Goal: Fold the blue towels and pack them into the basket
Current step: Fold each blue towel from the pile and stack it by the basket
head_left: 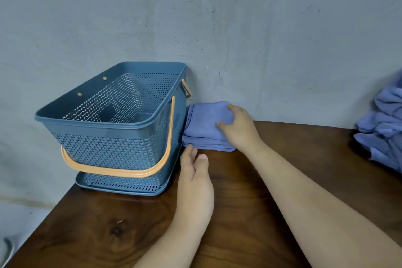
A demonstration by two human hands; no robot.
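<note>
Soft, even, rather dim light with a cool grey-blue cast fills the view, and no hard beam or glare shows. The 2 hands, the left hand [194, 178] and the right hand [239, 128], are evenly lit and throw only faint, diffuse shadows on the tabletop [250, 213]. A soft dark shadow lies under the basket [113, 137] left of the hands. Another sits beneath the loose towels [382, 132] far right of the right hand. Wide-angle distortion bows the tabletop's far edge beyond the right hand. Focus is fair around the hands and softer toward the frame's edges.
</note>
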